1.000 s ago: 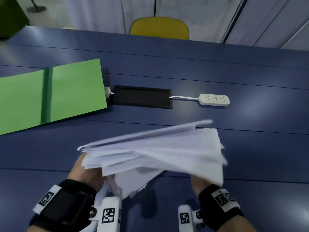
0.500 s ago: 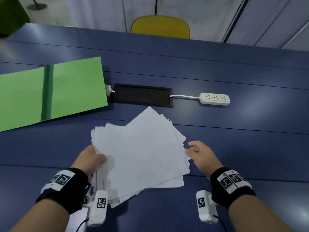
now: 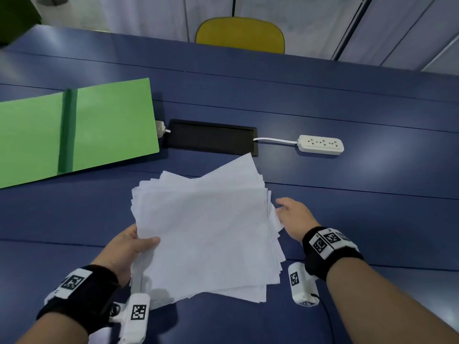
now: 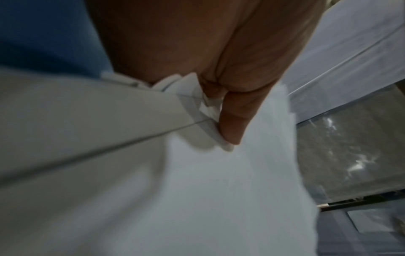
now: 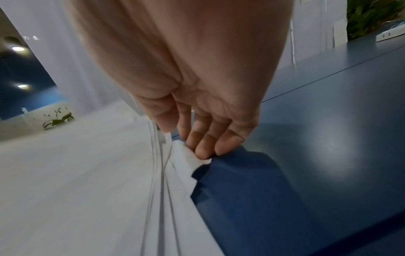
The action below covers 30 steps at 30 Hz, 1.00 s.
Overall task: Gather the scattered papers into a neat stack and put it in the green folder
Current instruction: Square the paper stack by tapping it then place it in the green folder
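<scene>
The left hand [image 3: 124, 252] grips the near left edge of the papers [image 3: 206, 234], the thumb on top and the fingers [image 4: 232, 119] curled under the sheets. The pile is loose (many corners stick out on the right and far sides) and is held low over the blue desk [image 3: 360, 219]. The right hand [image 3: 294, 213] is at the right edge; its fingers [image 5: 206, 140] are pressed together and curled, and they pinch some lower sheets. Farther to the left, the green folder [image 3: 74, 130] lies open and flat on the desk. Behind the papers are a black panel [image 3: 211, 136] and a white power strip [image 3: 321, 144].
</scene>
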### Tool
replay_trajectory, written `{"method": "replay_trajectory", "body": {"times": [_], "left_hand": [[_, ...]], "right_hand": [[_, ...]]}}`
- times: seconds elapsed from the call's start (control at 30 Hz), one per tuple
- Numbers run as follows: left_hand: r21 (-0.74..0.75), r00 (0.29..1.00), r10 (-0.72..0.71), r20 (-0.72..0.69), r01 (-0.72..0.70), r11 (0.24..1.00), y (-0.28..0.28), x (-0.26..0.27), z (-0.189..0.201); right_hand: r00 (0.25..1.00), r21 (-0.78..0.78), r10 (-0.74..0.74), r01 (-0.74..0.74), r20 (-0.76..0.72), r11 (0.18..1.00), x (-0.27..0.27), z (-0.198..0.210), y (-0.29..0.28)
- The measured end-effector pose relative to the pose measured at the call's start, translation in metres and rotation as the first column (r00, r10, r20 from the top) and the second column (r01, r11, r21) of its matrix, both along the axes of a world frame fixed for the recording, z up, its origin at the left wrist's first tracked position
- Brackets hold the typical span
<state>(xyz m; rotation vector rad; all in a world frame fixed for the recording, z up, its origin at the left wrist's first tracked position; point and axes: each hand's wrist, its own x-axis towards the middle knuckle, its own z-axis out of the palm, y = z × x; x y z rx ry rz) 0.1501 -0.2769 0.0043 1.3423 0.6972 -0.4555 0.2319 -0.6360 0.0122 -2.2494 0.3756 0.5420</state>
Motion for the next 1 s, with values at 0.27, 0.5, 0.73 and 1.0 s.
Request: {"method": "replay_trajectory", "body": {"times": [0.27,0.5,0.73,1.0], "left_hand": [[0.097,0.996,0.058,-0.065,-0.052,0.994,-0.004,0.003,-0.007],[0.055,0.995,0.030,-0.100,-0.024,0.998,-0.011,-0.007,-0.006],[0.033,0.994,0.054,-0.094,-0.052,0.998,-0.007,-0.025,-0.009],[-0.064,0.967,0.237,-0.092,-0.244,0.968,-0.029,-0.048,-0.005]], "right_hand": [[0.998,-0.188,-0.028,0.017,-0.054,0.982,-0.005,-0.012,-0.003],[0.959,-0.255,0.026,-0.101,-0.281,0.962,-0.021,-0.017,-0.006],[0.942,-0.121,0.164,-0.207,-0.293,0.971,-0.052,-0.004,-0.010],[0.805,0.201,-0.579,0.593,-0.129,0.780,-0.131,0.008,0.000]]}}
